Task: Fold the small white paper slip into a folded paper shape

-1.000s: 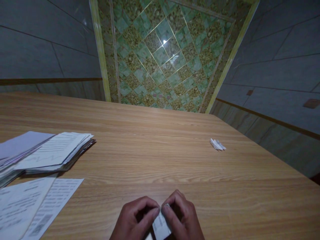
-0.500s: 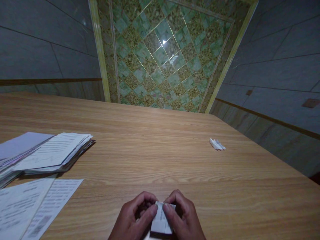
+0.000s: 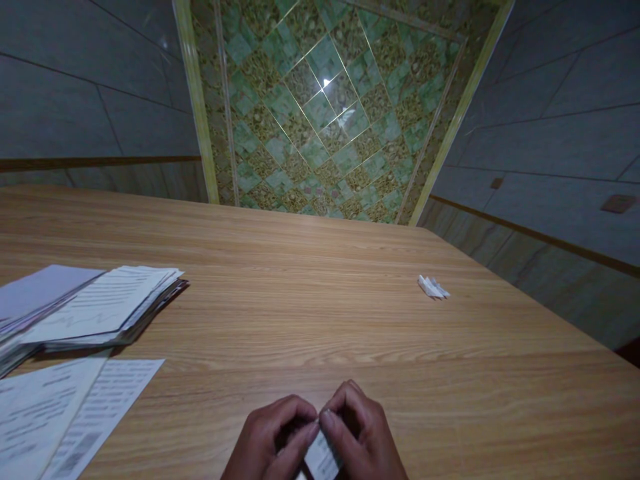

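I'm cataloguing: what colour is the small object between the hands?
The small object is whitish with grey markings, as the head view shows.

Before me stretches a wood-grain table (image 3: 300,287). Beyond it, a green and gold diamond-patterned panel (image 3: 350,157) catches a white glare (image 3: 326,83), bordered by yellow strips (image 3: 199,100). Dim grey walls (image 3: 560,87) flank it, brown trim (image 3: 100,163) running above paler bands (image 3: 165,179); two reddish plates (image 3: 619,203) dot the right one.

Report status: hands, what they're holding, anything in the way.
Left hand and right hand pinching small white printed piece at its far end. Paper stack off left, white scrap ahead right; neither touching the hands.
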{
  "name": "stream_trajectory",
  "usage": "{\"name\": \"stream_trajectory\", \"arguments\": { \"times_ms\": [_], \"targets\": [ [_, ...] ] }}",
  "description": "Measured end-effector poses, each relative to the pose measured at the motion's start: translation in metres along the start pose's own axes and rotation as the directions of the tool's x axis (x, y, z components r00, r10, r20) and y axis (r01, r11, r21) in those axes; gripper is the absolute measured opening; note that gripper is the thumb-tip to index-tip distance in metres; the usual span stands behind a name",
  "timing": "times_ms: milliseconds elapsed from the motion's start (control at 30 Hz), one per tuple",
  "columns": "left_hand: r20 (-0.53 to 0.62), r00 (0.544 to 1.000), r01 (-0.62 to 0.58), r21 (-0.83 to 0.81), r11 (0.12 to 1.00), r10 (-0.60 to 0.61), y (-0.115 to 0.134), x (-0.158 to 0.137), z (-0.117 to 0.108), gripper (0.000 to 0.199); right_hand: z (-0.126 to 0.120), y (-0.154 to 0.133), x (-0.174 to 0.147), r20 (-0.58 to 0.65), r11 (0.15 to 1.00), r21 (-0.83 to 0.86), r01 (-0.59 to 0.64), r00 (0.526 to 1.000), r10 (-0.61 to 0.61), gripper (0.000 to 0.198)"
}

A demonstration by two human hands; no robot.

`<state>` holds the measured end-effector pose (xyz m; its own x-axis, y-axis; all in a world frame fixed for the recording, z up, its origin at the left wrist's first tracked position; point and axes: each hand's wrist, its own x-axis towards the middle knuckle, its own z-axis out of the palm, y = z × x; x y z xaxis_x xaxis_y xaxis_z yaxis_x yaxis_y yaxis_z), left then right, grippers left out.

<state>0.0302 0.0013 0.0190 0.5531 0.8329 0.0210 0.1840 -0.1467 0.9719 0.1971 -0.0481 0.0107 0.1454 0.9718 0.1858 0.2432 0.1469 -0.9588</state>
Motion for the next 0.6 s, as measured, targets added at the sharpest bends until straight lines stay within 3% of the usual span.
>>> {"name": "stream_trajectory", "arguments": {
  "times_ms": [133,367,500,600],
  "targets": [
    [-0.028,0.992,0.113,-0.231,0.966,-0.123,-0.0066,0.0038,0.0004,0.032,-0.0001,-0.0036,0.0014,0.006,0.989,0.133,-0.065,0.998,0.065,0.045],
    [-0.040,0.996,0.065,-0.254,0.965,-0.077,-0.0064,0.0042,-0.0009,0.032,0.0035,-0.0016,0.0023,-0.005,0.961,0.241,-0.132,0.991,0.137,0.050],
    [0.002,0.986,0.153,-0.396,0.906,-0.166,-0.0053,0.0070,0.0025,0.044,0.0031,0.0016,0.0027,-0.050,0.937,0.314,-0.153,0.983,0.177,0.051],
    [-0.044,0.973,0.188,-0.417,0.889,-0.227,-0.0005,0.0087,0.0010,0.048,0.0017,0.0003,0.0025,-0.018,0.939,0.305,-0.158,0.985,0.172,0.046]
  ]
}}
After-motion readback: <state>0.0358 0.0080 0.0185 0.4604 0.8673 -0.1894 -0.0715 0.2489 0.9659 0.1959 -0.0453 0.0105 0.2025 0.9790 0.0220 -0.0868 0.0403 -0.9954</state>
